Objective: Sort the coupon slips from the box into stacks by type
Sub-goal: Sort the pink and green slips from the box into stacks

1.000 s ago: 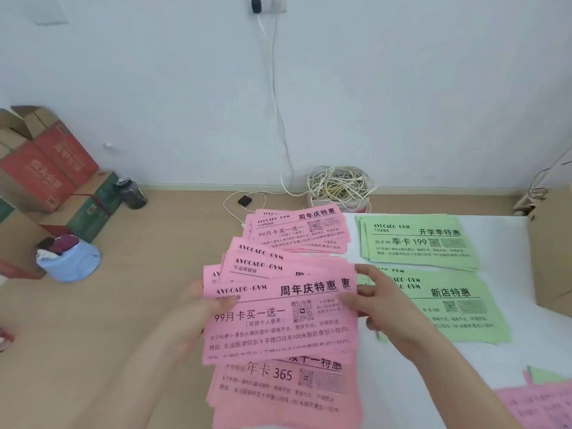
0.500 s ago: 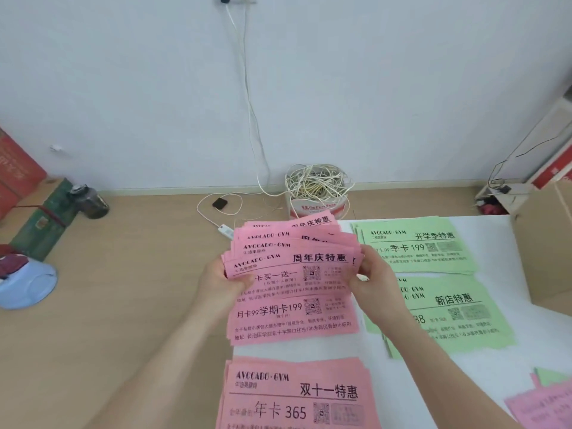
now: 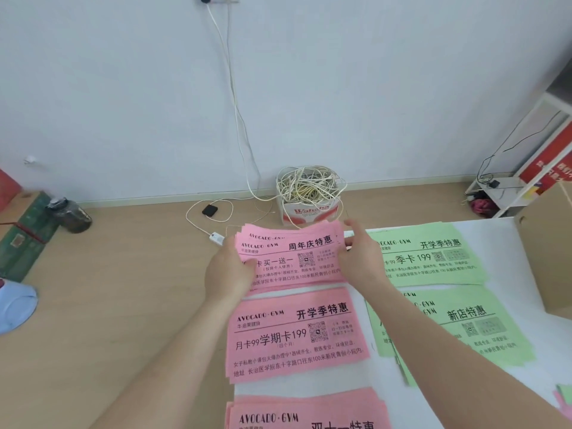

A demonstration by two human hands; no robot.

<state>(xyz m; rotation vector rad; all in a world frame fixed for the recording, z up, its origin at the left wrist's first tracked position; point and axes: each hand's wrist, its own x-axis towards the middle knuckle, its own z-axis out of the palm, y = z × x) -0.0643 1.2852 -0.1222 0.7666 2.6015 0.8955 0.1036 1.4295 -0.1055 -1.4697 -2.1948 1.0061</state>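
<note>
Pink slips [image 3: 294, 261]: a loosely fanned bundle at frame centre, heading the pink column. Left hand [image 3: 230, 270] grips the left edge, thumb on top; the right hand [image 3: 360, 264] has its fingers [image 3: 353, 226] pinching the right edge.

We judge the paper thin, light and limp, and it slides sheet on sheet, so a one-corner hold would let it sag and spill. Better to hold both short edges, square the bundle, then lay it flat.

A sorted pink stack [image 3: 297, 332] lies just below, with a green stack [image 3: 433, 258] to the right.

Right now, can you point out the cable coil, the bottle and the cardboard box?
cable coil [image 3: 309, 187], head view, middle of the tangle.
bottle [image 3: 69, 215], head view, its dark body.
cardboard box [image 3: 548, 261], head view, its left wall.
</note>
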